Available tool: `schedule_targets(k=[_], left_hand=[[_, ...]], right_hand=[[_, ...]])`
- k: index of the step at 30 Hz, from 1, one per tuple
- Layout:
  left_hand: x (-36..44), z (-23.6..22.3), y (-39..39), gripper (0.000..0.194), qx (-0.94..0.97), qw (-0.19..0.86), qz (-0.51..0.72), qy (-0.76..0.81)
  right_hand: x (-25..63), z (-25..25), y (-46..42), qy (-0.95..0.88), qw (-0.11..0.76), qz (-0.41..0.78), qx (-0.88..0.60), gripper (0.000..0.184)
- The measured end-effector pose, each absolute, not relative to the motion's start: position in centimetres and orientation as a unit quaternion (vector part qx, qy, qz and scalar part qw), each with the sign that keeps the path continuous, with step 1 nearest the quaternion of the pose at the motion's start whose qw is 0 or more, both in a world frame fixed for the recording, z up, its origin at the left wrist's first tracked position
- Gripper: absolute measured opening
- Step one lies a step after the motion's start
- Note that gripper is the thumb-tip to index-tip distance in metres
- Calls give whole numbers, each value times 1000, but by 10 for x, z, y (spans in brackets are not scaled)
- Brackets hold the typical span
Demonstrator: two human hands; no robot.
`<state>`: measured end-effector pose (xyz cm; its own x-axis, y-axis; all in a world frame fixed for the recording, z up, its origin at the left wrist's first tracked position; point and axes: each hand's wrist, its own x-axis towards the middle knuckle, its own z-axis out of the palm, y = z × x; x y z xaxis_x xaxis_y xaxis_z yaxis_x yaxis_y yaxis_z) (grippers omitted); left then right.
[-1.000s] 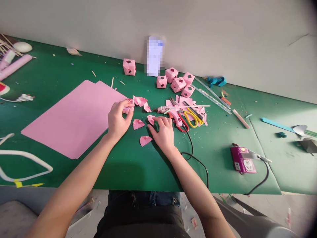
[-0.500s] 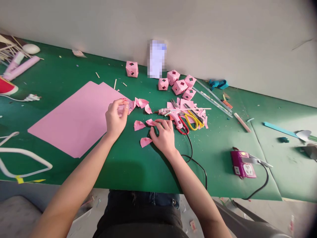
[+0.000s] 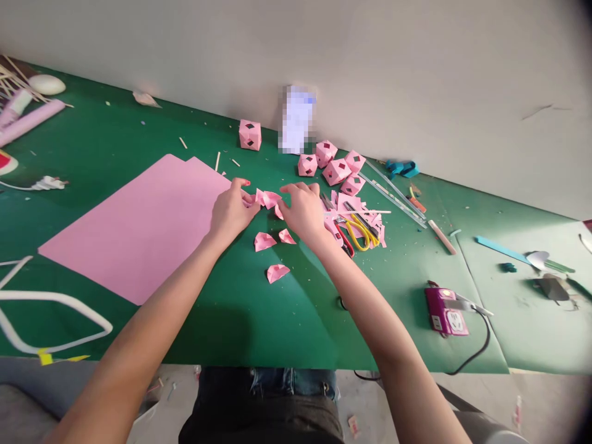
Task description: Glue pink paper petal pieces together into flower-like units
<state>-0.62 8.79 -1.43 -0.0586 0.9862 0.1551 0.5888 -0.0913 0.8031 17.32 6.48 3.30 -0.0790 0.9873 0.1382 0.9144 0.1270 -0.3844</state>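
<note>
My left hand [image 3: 234, 213] has its thumb and fingers curled around the left end of a cluster of small folded pink paper pieces [image 3: 268, 198]. Part of what it grips is hidden by its fingers. Close to the cluster's right side, my right hand [image 3: 304, 209] rests low with fingers apart, its thumb by another folded piece [image 3: 279, 212]. Nearer to me, loose folded pieces [image 3: 265, 241] lie on the green tabletop, one [image 3: 277, 273] closest to the front. Behind my right hand, the pink glue gun [image 3: 332, 227] is mostly covered.
Pink paper sheets [image 3: 124, 228] lie at left. Several pink paper cubes [image 3: 337, 172] with cut-out holes stand by the wall near a blurred upright screen [image 3: 296, 120]. Yellow-handled scissors [image 3: 358, 237] sit on paper scraps. A purple power socket [image 3: 446, 311] stands at right.
My right hand has moved up and away from the nearer loose pieces to the cluster. My left hand has shifted slightly right, and the view has tilted a little.
</note>
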Motion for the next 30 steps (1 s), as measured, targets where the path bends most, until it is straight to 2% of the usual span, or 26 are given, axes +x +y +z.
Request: schedule_targets(k=[3, 6, 8, 11, 13, 16, 19, 23, 27, 30], left_hand=[[-14, -17, 89, 37, 603, 295, 402, 623], [-24, -12, 83, 40, 551, 354, 464, 596], [-28, -5, 78, 44, 495, 424, 521, 551], [-30, 9, 64, 47, 367, 543, 568, 497], [-27, 16, 53, 42, 321, 605, 564, 461], [-19, 23, 33, 40, 312, 670, 533, 412], [-11, 24, 19, 43, 347, 740, 449, 362], [-4, 19, 12, 45, 311, 771, 437, 342], [1, 13, 10, 51, 297, 777, 431, 349], [2, 10, 8, 48, 325, 765, 440, 340]], right_hand=[[158, 29, 108, -734, 93, 118, -662, 34], [150, 25, 127, -731, 76, 123, -667, 21], [151, 26, 124, -723, 139, 124, -665, 18], [160, 33, 96, -662, 308, 166, -663, 15], [168, 38, 66, -603, 405, 270, -632, 5], [177, 40, 19, -533, 495, 391, -564, 6], [185, 36, -14, -500, 535, 421, -536, 19], [193, 24, -29, -464, 549, 483, -499, 31], [195, 13, -30, -381, 575, 564, -454, 34], [193, 9, -31, -327, 585, 599, -438, 35]])
